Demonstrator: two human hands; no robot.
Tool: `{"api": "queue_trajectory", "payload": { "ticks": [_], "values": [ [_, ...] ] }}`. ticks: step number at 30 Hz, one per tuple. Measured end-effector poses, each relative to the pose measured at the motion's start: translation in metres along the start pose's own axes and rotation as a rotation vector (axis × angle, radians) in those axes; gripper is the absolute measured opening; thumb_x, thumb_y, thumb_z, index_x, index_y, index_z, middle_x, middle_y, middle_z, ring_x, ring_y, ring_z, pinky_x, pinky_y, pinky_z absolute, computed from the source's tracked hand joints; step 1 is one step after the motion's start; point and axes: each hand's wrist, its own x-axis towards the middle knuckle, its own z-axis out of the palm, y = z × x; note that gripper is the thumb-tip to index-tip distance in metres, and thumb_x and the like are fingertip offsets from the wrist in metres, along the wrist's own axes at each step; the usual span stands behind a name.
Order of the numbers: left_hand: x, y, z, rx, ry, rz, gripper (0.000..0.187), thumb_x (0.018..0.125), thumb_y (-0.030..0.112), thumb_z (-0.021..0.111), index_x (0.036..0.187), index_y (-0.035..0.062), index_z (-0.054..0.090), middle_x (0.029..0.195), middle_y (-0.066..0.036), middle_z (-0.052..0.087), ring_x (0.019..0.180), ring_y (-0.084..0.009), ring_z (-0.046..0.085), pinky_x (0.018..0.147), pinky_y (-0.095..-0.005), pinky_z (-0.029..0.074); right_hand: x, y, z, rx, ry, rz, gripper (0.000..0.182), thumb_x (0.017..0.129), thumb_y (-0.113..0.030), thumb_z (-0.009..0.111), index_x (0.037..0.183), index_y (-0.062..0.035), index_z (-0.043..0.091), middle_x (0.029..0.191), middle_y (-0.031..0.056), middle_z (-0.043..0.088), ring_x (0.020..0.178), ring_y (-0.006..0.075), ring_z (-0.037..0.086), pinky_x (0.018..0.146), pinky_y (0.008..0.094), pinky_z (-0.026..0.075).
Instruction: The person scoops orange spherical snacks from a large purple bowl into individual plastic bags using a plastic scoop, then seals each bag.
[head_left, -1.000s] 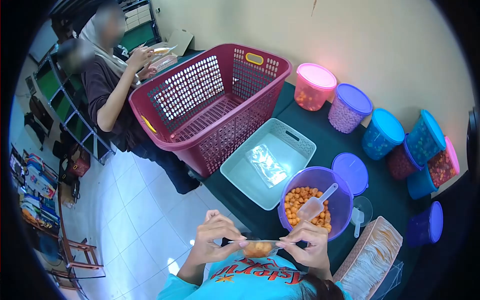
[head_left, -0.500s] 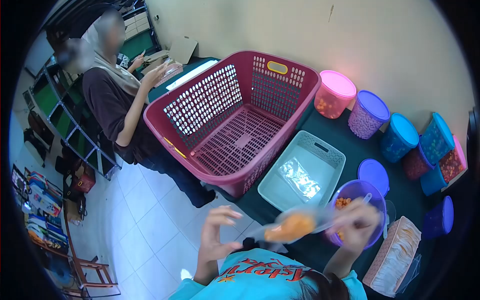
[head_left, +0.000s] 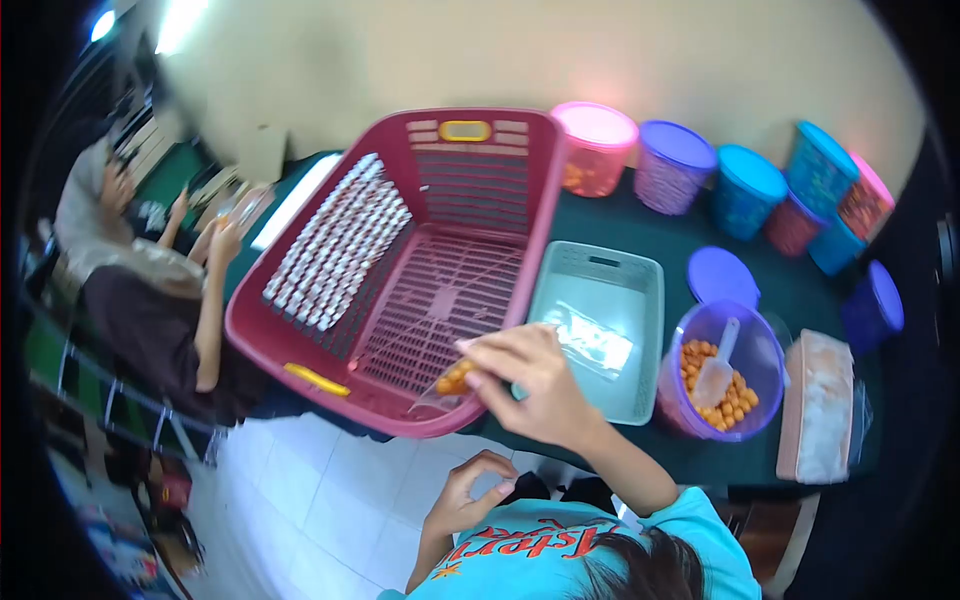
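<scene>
My right hand (head_left: 535,385) pinches a small clear plastic bag (head_left: 456,380) that has orange snack balls in it. It hangs over the near rim of a large maroon plastic basket (head_left: 545,215). Lower down, in front of the turquoise shirt, my left hand (head_left: 468,495) has loosely curved fingers, with the thumb apart and nothing in it. To the right, a purple tub (head_left: 768,365) stands uncovered with orange snack balls (head_left: 735,405) and a clear scoop (head_left: 716,375) inside. A pale green tray (head_left: 595,400) holds flat clear plastic bags (head_left: 592,345).
Lidded tubs in pink (head_left: 595,150), purple (head_left: 675,170) and blue (head_left: 748,190) line the wall, with more stacked farther right. A purple lid (head_left: 722,277) and a tissue box (head_left: 815,405) flank the open tub. Another person (head_left: 140,300) stands at the left, handling a clear bag.
My right hand has carried the bag of snack balls left, from beside the purple tub to the maroon basket. My left hand has dropped lower, away from the bag. The view has turned.
</scene>
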Motion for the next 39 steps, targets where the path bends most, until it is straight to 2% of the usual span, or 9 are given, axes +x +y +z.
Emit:
{"api": "queue_trajectory", "payload": {
  "ticks": [9, 14, 18, 22, 24, 25, 28, 30, 39],
  "values": [
    [0.067, -0.028, 0.027, 0.148, -0.335, 0.059, 0.016, 0.07, 0.003, 0.06, 0.056, -0.0005, 0.054, 0.068, -0.006, 0.059, 0.073, -0.0185, 0.056, 0.069, -0.0283, 0.042, -0.122, -0.008, -0.073, -0.184, 0.193, 0.397, 0.02, 0.069, -0.009, 0.064, 0.088, -0.0098, 0.062, 0.086, 0.0027, 0.058, 0.082, 0.0182, 0.052, 0.078, 0.0322, 0.034],
    [0.097, -0.014, 0.088, -0.042, -0.481, 0.148, 0.021, 0.077, 0.008, 0.057, 0.059, -0.0027, 0.057, 0.062, -0.008, 0.059, 0.06, -0.0153, 0.055, 0.064, -0.0294, 0.044, -0.209, -0.033, -0.138, -0.368, 0.423, 0.732, 0.014, 0.068, -0.007, 0.063, 0.082, -0.0068, 0.063, 0.077, 0.0066, 0.06, 0.075, 0.0208, 0.055, 0.072, 0.0308, 0.037],
    [0.103, -0.009, 0.142, -0.128, -0.423, -0.077, 0.007, 0.07, -0.002, 0.062, 0.064, -0.0022, 0.057, 0.051, -0.004, 0.053, 0.042, -0.0081, 0.047, 0.059, -0.0274, 0.047, -0.257, -0.053, -0.192, -0.564, 0.686, 0.91, 0.01, 0.069, -0.002, 0.061, 0.078, -0.0029, 0.062, 0.075, 0.0086, 0.061, 0.071, 0.0206, 0.057, 0.066, 0.0293, 0.041],
    [0.11, -0.005, 0.21, -0.29, -0.41, 0.17, 0.012, 0.068, -0.003, 0.064, 0.064, 0.0008, 0.053, 0.06, -0.007, 0.057, 0.043, -0.0079, 0.049, 0.059, -0.0193, 0.045, -0.282, -0.055, -0.26, -0.657, 0.799, 0.954, 0.01, 0.069, 0.0, 0.06, 0.078, -0.0009, 0.062, 0.073, 0.0094, 0.06, 0.067, 0.0203, 0.057, 0.063, 0.0278, 0.043],
    [0.111, 0.013, 0.243, -0.35, -0.146, -0.092, 0.013, 0.066, -0.003, 0.067, 0.068, -0.0013, 0.054, 0.068, -0.01, 0.06, 0.047, -0.0086, 0.051, 0.063, -0.0231, 0.047, -0.288, -0.046, -0.302, -0.732, 0.723, 0.925, 0.009, 0.069, 0.001, 0.059, 0.078, -0.0006, 0.061, 0.073, 0.01, 0.06, 0.067, 0.0201, 0.057, 0.063, 0.0281, 0.043],
    [0.111, 0.003, 0.239, -0.31, -0.215, -0.14, 0.015, 0.067, -0.005, 0.066, 0.073, -0.0008, 0.052, 0.069, -0.011, 0.06, 0.047, -0.009, 0.051, 0.059, -0.0233, 0.046, -0.288, -0.041, -0.324, -0.719, 0.681, 0.935, 0.01, 0.068, 0.002, 0.058, 0.078, -0.0005, 0.061, 0.073, 0.0107, 0.059, 0.067, 0.0223, 0.057, 0.064, 0.0293, 0.043],
    [0.121, -0.01, 0.262, -0.391, -0.144, 0.13, 0.02, 0.081, 0.01, 0.054, 0.065, 0.003, 0.045, 0.059, -0.01, 0.055, 0.041, -0.0098, 0.045, 0.051, -0.0255, 0.044, -0.311, -0.003, -0.391, -0.823, 0.371, 0.941, 0.016, 0.068, -0.001, 0.057, 0.083, -0.0029, 0.059, 0.082, 0.0107, 0.058, 0.082, 0.0265, 0.054, 0.073, 0.034, 0.04],
    [0.123, 0.005, 0.278, -0.274, -0.003, 0.118, 0.024, 0.084, 0.016, 0.05, 0.064, 0.0037, 0.044, 0.055, -0.009, 0.05, 0.042, -0.0106, 0.044, 0.057, -0.0295, 0.044, -0.32, 0.024, -0.428, -0.849, 0.237, 0.958, 0.017, 0.068, -0.003, 0.057, 0.085, -0.004, 0.059, 0.085, 0.0101, 0.058, 0.086, 0.0258, 0.052, 0.075, 0.035, 0.039],
    [0.123, 0.023, 0.307, -0.293, 0.285, 0.235, 0.023, 0.087, 0.014, 0.041, 0.066, 0.0064, 0.037, 0.053, -0.003, 0.039, 0.049, -0.0097, 0.036, 0.066, -0.0284, 0.038, -0.379, 0.135, -0.482, -0.975, -0.185, 0.759, 0.021, 0.065, -0.007, 0.059, 0.086, -0.0089, 0.062, 0.083, 0.0059, 0.06, 0.087, 0.0227, 0.051, 0.077, 0.0371, 0.037]
  ]
}}
